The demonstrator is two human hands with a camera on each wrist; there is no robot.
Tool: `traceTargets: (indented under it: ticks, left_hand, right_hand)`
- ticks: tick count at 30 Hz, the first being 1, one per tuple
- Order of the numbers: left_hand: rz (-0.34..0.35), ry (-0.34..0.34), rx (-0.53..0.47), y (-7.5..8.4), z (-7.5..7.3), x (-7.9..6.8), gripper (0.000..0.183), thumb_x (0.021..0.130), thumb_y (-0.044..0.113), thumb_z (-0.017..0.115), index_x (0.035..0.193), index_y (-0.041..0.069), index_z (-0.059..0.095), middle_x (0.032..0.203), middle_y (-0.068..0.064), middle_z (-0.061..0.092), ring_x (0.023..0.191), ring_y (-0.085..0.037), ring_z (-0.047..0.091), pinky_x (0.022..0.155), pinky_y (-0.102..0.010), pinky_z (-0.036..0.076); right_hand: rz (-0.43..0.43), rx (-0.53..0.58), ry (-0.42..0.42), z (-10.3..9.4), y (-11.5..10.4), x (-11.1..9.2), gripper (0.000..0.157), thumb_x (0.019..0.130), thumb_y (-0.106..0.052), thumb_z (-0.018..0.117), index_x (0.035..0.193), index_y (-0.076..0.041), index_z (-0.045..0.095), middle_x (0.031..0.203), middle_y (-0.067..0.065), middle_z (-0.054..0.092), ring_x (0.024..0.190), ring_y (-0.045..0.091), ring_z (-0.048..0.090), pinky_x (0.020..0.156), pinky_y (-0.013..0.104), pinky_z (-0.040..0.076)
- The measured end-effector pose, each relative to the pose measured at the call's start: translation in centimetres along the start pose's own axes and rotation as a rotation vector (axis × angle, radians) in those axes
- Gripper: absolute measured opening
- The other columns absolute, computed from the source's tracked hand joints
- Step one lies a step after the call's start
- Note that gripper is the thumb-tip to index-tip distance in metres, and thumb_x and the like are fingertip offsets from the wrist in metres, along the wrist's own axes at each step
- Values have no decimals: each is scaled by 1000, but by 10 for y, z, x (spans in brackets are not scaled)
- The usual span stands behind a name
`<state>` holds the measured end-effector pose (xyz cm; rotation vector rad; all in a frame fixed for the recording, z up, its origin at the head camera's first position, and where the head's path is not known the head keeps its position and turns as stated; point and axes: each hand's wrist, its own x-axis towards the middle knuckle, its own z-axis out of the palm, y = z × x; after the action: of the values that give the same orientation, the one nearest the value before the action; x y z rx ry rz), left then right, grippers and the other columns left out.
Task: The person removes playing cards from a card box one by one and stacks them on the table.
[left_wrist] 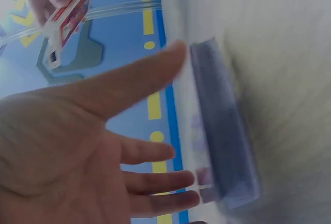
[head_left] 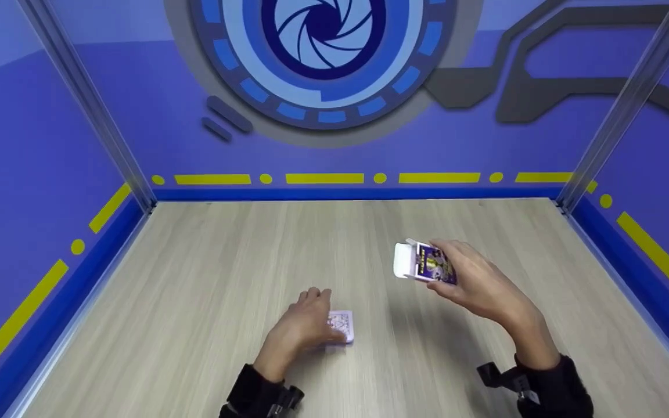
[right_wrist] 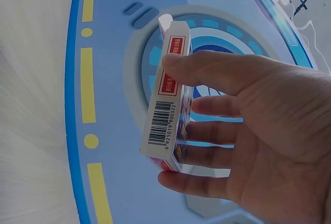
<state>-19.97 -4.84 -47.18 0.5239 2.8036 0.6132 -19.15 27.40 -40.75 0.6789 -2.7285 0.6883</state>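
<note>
A stack of playing cards (head_left: 341,325) with a pale patterned back lies flat on the table, near its front middle. My left hand (head_left: 304,326) hovers over its left part, hiding some of it. In the left wrist view, the left fingers are extended and the thumb tip is close to one end of the stack (left_wrist: 225,125). Up off the table at the right, my right hand (head_left: 482,287) grips a small card box (head_left: 436,266) between thumb and fingers. Its white end flap (head_left: 403,260) stands open toward the left. The right wrist view shows a barcode (right_wrist: 162,123) on the box's narrow side.
The light wood-grain table (head_left: 241,249) is enclosed by blue printed panels (head_left: 334,157) at the back and both sides. Metal posts (head_left: 96,116) stand at the back corners. A black wrist mount (head_left: 546,386) sits on each forearm.
</note>
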Motion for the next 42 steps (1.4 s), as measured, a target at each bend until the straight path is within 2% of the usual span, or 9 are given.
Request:
traceTargets:
  ticks: [2,4,9,11,13,16,19,27,42]
  left_hand:
    - [15,82,-10,1,-4,1,84,86,37,84,147,-7,47,138,-26,53,129,-41,51,108,-56,43]
    - [61,210,-24,4,-7,2,68,90,34,80,141,-4,56,134,-22,60,125,-38,57,104,-53,48]
    - [238,556,-179,25,-9,0,21,95,20,76,112,9,73,106,-3,72,99,-19,68,83,-37,56]
    - [307,625,-270,35,-8,-2,10,96,18,74,103,11,73,99,2,71,92,-13,66,78,-34,57]
    - [369,653,-355,43,-8,-4,6,98,17,72,99,11,72,95,3,70,89,-10,65,76,-31,57]
    - [433,643,-457,52,-6,-6,4,99,12,70,100,8,71,95,3,68,87,-8,64,73,-29,57]
    - [451,611,-510,54,-3,-6,5,99,8,68,103,5,68,97,1,67,87,-9,64,72,-29,57]
    - [373,512,-502,50,5,-1,9,98,4,68,105,6,63,95,1,63,83,-9,60,70,-27,55]
    - [321,369,-631,39,2,3,24,91,2,78,104,4,58,94,-2,62,86,-11,60,74,-24,54]
  right_hand:
    - [-4,-14,1,1,-1,0,67,85,-16,85,142,0,53,133,17,61,110,28,60,87,47,54]
    - [-11,-20,5,2,-2,1,67,85,-16,86,141,1,55,133,18,61,112,30,60,88,48,53]
    - [-54,-49,24,9,-6,4,66,81,-16,89,136,3,58,128,15,64,113,30,59,89,47,52]
    - [-71,-68,27,12,-9,5,67,79,-18,91,135,3,59,126,14,64,111,29,60,88,46,52]
    - [-90,-83,25,16,-13,5,69,77,-20,93,134,3,61,125,13,64,110,27,60,87,44,53]
    - [-123,-95,3,22,-21,6,70,76,-23,94,133,1,62,125,12,64,108,25,60,87,42,54]
    - [-149,-92,-24,27,-30,6,71,76,-26,94,133,-2,61,126,9,64,108,22,60,87,40,54]
    - [-215,-96,-53,36,-43,7,68,78,-30,92,134,-6,60,127,7,62,110,20,58,89,40,53]
    - [-253,-97,-73,41,-49,6,65,79,-30,92,132,-10,60,126,3,61,110,17,55,90,38,53]
